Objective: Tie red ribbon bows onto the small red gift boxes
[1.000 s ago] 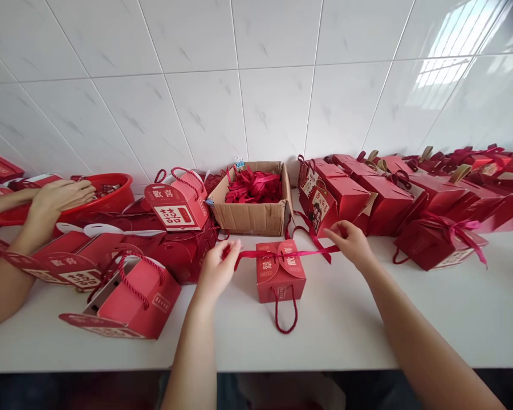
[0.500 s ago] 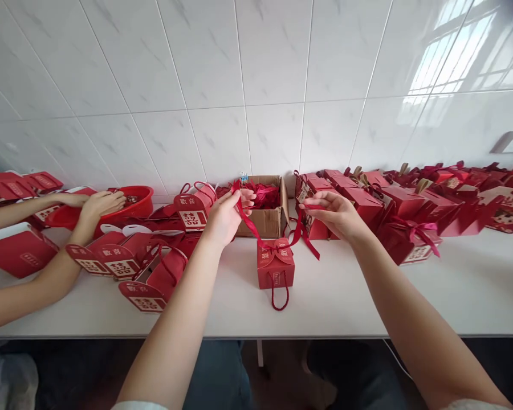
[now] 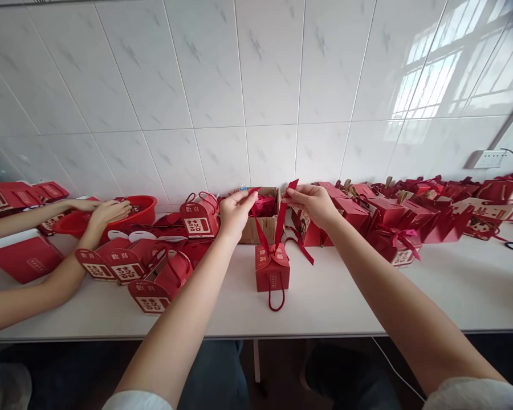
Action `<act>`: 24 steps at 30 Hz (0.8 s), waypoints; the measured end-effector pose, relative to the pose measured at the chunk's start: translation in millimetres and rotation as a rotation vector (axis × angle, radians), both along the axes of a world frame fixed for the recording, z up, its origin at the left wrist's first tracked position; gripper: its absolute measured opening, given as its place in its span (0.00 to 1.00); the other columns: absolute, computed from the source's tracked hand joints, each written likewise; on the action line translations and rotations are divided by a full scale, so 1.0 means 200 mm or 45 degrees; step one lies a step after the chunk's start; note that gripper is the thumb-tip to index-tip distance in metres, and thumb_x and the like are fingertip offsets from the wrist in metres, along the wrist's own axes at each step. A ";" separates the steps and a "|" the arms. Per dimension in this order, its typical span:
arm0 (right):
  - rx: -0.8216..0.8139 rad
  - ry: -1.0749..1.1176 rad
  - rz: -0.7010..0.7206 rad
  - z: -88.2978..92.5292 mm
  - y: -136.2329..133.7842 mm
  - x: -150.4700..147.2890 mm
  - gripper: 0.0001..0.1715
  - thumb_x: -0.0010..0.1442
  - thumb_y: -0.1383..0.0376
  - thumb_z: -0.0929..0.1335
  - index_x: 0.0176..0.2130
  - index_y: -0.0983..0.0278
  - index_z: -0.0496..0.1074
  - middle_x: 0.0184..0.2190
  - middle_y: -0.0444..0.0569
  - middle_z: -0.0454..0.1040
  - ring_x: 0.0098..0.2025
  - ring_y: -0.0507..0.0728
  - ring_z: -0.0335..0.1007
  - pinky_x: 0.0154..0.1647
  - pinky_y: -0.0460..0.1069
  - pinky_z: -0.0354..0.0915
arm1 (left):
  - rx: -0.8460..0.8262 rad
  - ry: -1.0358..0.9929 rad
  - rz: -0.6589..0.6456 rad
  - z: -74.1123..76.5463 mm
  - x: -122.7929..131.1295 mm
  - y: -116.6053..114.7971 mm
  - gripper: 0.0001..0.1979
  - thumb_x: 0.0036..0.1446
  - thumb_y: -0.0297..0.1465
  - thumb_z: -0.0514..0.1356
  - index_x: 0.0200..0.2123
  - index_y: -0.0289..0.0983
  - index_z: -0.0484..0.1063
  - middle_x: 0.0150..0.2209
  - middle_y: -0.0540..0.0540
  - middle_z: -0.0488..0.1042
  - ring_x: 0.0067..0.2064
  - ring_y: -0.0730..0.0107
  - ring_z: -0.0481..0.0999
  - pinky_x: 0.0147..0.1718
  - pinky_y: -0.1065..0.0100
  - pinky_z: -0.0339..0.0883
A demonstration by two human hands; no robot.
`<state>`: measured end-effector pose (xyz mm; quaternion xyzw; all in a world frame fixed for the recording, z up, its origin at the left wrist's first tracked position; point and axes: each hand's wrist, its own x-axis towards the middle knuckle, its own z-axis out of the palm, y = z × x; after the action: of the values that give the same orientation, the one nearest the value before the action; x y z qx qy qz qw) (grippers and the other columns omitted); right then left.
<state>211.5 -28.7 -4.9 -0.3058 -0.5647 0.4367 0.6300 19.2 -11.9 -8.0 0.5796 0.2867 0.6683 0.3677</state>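
A small red gift box (image 3: 272,272) with a cord handle stands on the white table (image 3: 333,302) in front of me. A red ribbon (image 3: 279,223) is threaded through its top and rises in two strands. My left hand (image 3: 236,212) pinches the left strand above the box. My right hand (image 3: 308,204) pinches the right strand, whose loose end hangs down beside the box. Both hands are raised close together over the box.
A cardboard box of red ribbons (image 3: 263,216) sits against the tiled wall. Finished red boxes (image 3: 393,222) fill the right side. Flat and half-folded boxes (image 3: 154,273) lie left. Another person's hands (image 3: 106,212) reach into a red basin (image 3: 130,209).
My hands have lifted the ribbon ends from level with the box top up and inward, until they nearly meet above it. The view tilted upward. The other person's hands stayed at the basin.
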 end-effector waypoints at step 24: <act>0.184 -0.009 0.063 0.05 -0.01 -0.09 0.25 0.41 0.60 0.78 0.28 0.62 0.60 0.22 0.38 0.68 0.24 0.47 0.64 0.27 0.44 0.60 | 0.200 0.233 -0.006 0.01 0.01 -0.03 0.10 0.47 0.36 0.66 0.29 0.35 0.74 0.28 0.50 0.75 0.29 0.74 0.71 0.31 0.71 0.64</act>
<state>193.1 -29.8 4.7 -0.2470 -0.6044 0.4090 0.6375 22.0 -17.5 -6.5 0.6659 0.2645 0.6322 0.2949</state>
